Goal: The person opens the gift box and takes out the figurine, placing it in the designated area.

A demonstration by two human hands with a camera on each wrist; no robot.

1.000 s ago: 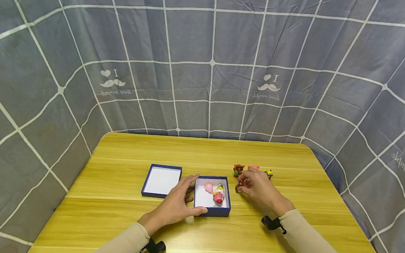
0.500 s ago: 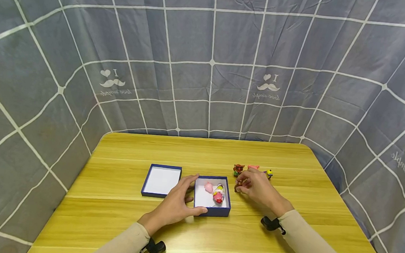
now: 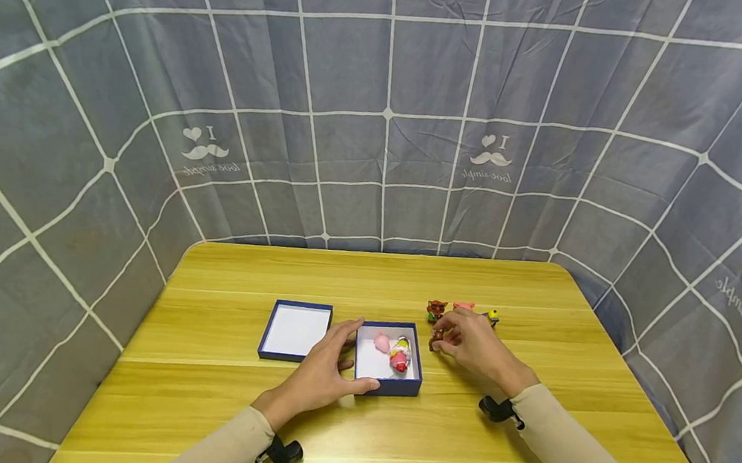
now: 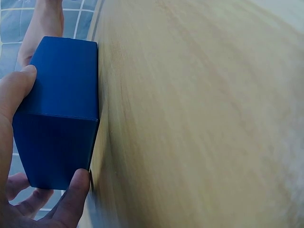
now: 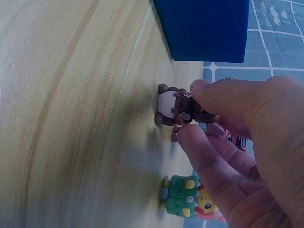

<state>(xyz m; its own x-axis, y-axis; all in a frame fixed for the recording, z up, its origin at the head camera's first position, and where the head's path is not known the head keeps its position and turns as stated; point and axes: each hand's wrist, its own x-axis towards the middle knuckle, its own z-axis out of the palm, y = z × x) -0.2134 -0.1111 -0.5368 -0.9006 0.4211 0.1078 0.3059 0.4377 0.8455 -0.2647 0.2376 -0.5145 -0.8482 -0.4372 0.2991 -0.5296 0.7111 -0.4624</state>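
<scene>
Brown figurine [image 5: 176, 106] pinched by the right hand [image 3: 477, 348], beside the blue box [image 3: 396, 388] the left hand [image 3: 317, 375] grips, shows me its white patch only from the right wrist; the head view alone gives me a pink toy [image 3: 382, 344] inside.

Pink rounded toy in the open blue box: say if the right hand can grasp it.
Probably not yet: the right hand pinches a brown-and-white figurine, though the toy lies uncovered.

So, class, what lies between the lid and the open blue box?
The person's left hand, holding the blue box, lies between it and the lid, over the wooden table; the head view shows this.
</scene>
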